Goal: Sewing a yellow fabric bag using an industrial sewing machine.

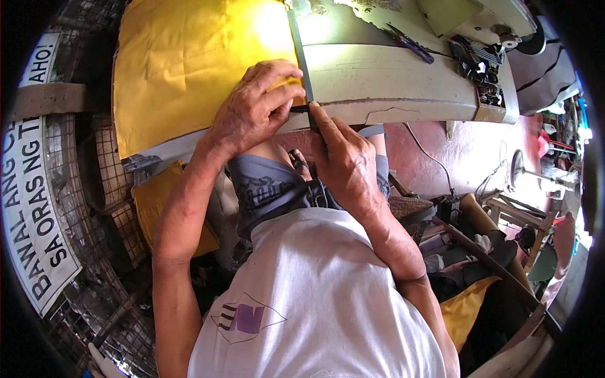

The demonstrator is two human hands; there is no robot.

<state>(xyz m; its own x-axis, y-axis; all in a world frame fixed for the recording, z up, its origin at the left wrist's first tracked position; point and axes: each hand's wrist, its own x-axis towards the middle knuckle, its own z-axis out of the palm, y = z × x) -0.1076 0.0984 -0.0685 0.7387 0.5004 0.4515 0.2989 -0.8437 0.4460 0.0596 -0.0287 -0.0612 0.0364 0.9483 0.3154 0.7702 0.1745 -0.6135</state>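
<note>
Seen from above, a person's right hand (pixel 346 157), just past 1 o'clock from the view's centre, pinches the lower end of a dark narrow strip (pixel 300 57) at the table's edge. The strip runs toward 12 o'clock along the border of a yellow cloth (pixel 189 75), spread at 11. The left hand (pixel 252 107), fingers curled, rests there; its grip is unclear. A purple-handled pointed tool (pixel 413 47) lies at 1 o'clock on the pale tabletop (pixel 372 79).

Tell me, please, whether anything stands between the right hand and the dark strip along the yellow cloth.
Nothing visible does: the right hand touches the dark strip near the table's front edge. The left hand is beside it, over the yellow cloth, not between.
</note>
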